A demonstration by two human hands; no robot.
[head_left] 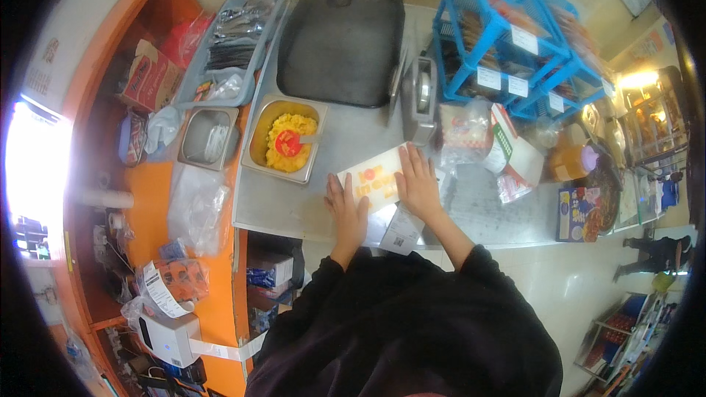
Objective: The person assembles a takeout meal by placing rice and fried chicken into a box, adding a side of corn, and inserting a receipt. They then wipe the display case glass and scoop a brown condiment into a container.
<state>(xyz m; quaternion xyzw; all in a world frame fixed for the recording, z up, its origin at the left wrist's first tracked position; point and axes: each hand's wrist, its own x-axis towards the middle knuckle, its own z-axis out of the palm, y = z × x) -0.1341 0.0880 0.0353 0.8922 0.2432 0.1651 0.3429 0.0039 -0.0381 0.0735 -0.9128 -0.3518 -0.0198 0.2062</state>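
My left hand (348,209) lies flat on the steel counter (294,198), its fingers on the left edge of a white paper wrapper (373,180) with orange and red print. My right hand (417,182) presses down on the right part of the same wrapper, fingers spread toward the back. A printed paper slip (402,234) sits at the counter's front edge, just below the wrapper. Both my sleeves are black.
A steel pan of yellow food (283,140) with a red scoop stands left of the wrapper, an empty steel pan (207,137) beside it. A dark griddle (340,40), a tape dispenser (421,99), blue wire racks (507,37), bags and a label printer (170,338) surround the spot.
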